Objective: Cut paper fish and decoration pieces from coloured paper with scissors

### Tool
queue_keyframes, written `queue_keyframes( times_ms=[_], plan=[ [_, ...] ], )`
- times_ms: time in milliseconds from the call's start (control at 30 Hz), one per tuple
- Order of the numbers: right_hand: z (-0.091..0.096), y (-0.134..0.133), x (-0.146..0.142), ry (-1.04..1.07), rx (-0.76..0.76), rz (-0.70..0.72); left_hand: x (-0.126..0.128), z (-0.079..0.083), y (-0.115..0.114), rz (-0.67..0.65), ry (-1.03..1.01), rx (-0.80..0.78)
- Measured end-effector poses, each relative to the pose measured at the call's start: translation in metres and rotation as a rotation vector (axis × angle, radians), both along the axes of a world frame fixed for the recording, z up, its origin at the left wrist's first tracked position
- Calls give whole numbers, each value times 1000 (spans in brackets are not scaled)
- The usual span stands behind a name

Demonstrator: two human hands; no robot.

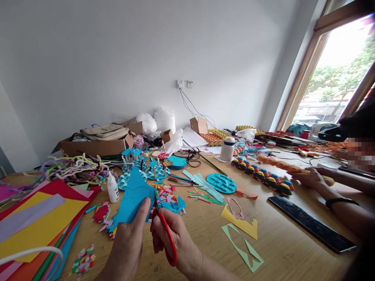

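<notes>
My left hand [130, 238] grips a sheet of blue paper [133, 195] with the thumb pressed on its lower right part. Faint drawn outlines show on the paper. In my right hand [172, 238] are red-handled scissors [167, 234], fingers wrapped round the handles. The blades point up and away, at the paper's right edge. Behind the paper lie a pile of colourful paper scraps [168, 195] and a white glue bottle [112, 188]. To the right rest cut-out remnants, a yellow scrap [241, 222] and a light green scrap [243, 246].
Stacked coloured paper [38, 222] covers the left side, with fuzzy pipe cleaners [79, 168] behind. A round blue paper piece [221, 183], a painted egg-carton strip [263, 175] and a black phone [310, 222] lie rightward. A co-worker's hands [315, 177] hold another carton strip at right.
</notes>
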State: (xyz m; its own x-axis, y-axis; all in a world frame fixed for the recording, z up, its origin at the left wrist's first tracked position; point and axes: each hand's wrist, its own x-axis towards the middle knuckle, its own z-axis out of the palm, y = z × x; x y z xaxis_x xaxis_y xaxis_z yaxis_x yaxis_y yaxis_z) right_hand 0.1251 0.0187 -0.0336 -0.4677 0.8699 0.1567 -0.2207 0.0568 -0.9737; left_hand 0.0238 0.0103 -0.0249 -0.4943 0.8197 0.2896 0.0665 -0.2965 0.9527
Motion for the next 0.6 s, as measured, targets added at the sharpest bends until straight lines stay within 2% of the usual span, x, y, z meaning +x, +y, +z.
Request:
queue_keyframes(
  times_ms=[300,500,600],
  plan=[
    [3,-3,1,-1,-17,-14,0,-7,5,-40,-31,-5],
    [2,-4,1,10,-4,-10,4,2,-1,-5,-6,-13],
    [1,-4,1,23,-2,-3,5,3,-2,-28,-33,-36]
  ],
)
